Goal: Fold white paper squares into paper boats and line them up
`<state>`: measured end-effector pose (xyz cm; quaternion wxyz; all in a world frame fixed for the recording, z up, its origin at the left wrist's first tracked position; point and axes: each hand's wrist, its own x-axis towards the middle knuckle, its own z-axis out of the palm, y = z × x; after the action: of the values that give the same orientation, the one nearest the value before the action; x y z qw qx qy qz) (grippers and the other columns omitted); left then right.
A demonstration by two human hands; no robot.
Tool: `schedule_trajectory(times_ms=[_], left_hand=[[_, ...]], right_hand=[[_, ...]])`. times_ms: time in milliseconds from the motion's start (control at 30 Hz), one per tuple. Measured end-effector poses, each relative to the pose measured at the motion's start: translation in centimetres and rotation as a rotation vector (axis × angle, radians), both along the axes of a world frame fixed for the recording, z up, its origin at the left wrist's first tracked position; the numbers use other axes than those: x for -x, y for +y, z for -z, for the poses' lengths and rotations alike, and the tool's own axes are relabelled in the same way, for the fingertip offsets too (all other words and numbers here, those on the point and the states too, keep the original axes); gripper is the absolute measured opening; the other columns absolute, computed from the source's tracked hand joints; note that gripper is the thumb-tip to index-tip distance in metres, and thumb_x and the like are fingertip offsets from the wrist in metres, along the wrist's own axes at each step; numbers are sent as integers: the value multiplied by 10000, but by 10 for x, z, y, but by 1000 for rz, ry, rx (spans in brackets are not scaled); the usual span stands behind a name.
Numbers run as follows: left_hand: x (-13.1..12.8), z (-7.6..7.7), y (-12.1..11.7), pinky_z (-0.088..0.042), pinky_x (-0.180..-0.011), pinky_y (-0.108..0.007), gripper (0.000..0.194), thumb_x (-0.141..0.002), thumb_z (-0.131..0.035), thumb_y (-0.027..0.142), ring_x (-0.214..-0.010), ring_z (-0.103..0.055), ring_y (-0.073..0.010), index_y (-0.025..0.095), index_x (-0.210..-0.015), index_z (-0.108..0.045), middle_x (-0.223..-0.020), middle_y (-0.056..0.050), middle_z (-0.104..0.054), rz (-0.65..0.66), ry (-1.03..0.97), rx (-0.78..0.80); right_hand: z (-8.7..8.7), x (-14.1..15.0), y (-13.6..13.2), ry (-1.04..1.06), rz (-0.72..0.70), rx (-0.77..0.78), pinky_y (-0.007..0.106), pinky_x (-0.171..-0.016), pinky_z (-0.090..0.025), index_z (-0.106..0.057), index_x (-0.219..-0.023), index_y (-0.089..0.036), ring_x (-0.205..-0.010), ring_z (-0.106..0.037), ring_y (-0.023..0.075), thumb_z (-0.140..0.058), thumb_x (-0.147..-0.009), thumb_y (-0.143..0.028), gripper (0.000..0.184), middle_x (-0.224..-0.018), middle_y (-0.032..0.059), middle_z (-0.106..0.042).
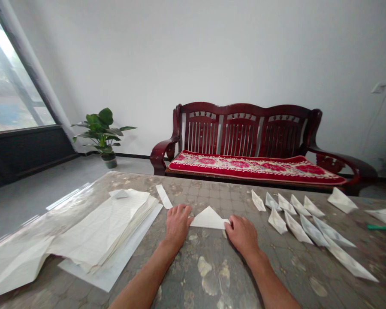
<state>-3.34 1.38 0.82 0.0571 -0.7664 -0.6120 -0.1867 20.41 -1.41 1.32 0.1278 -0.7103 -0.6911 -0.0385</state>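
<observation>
A white sheet of paper [208, 218], folded to a peaked shape with a straight lower edge, lies on the table in front of me. At its left corner, my left hand [178, 222] is closed, with the thumb against the paper and the fingers curled. My right hand [242, 232] pinches the narrow right end between thumb and bent fingers. Just beyond my left hand lies a loose paper strip [164, 196]. Several folded paper boats [298, 227] stand in rows to the right of my right hand.
A stack of paper sheets [106, 227] covers the table's left side, with a small folded piece [119, 194] on top. At the far right are another paper boat [342, 201] and a green stick-like object [382, 227]. Behind the patterned table [212, 253] stand a wooden bench [241, 128] and a potted plant [106, 135].
</observation>
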Motion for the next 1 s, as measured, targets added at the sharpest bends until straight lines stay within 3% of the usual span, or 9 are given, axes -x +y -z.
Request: schedule_trajectory(times_ms=[133,233,333,467,600,700,833,1000], left_hand=[[-2,2,2,-382,-1009,-366,306,-899,-512,122,-1206,-453,-233,261,-1149,-620,-1320,-63,-526,269,38,-25],[-4,-2,3,-436,-927,-303,259,-934,-452,131,-1077,-533,-197,233,-1061,-653,-1165,-53,-613,382,58,124],[-10,-7,0,-459,-879,-300,239,-942,-446,148,-1007,-568,-200,210,-1046,-652,-1043,-57,-653,360,103,202],[-24,-2,-13,-471,-915,-346,227,-917,-480,130,-1043,-585,-233,143,-1090,-627,-1101,-109,-650,285,209,203],[-32,9,-27,-446,-1004,-395,386,-929,-528,300,-1229,-519,-275,134,-1278,-537,-1347,-163,-544,227,217,132],[-34,15,-34,-419,-1046,-429,496,-929,-526,378,-1303,-467,-294,145,-1362,-469,-1417,-182,-487,208,227,90],[-34,22,-35,-421,-1053,-434,493,-923,-528,334,-1320,-459,-288,159,-1379,-461,-1417,-182,-494,208,239,60],[-35,29,-33,-454,-1030,-423,478,-915,-520,293,-1293,-494,-289,141,-1366,-482,-1396,-189,-517,192,271,-14]], right_hand=[[-2,2,-1,-14,14,-5,286,-615,-245,-628,-743,-218,-763,-592,183,-510,-895,-332,224,-757,34,-687],[-1,2,-1,-12,20,-4,286,-621,-257,-626,-746,-223,-768,-597,190,-507,-898,-335,224,-755,29,-688],[1,1,-1,6,32,-1,289,-641,-288,-637,-795,-230,-781,-605,196,-496,-908,-337,210,-765,31,-688],[4,-2,0,48,2,-62,306,-736,-352,-653,-966,-231,-872,-604,211,-504,-904,-268,166,-893,45,-700],[3,2,-4,95,-184,-186,351,-870,-390,-659,-1049,-218,-991,-566,237,-501,-898,-203,218,-1028,70,-679],[3,16,-9,177,-397,-202,368,-987,-392,-627,-1173,-196,-1102,-542,227,-456,-925,-215,302,-1154,87,-655],[10,32,-15,184,-595,-53,369,-1139,-302,-465,-1399,-158,-1339,-402,198,-406,-952,-249,461,-1431,82,-499],[21,29,-15,122,-546,108,420,-1196,-198,-303,-1496,-122,-1450,-220,225,-302,-985,-504,638,-1568,97,-267]])
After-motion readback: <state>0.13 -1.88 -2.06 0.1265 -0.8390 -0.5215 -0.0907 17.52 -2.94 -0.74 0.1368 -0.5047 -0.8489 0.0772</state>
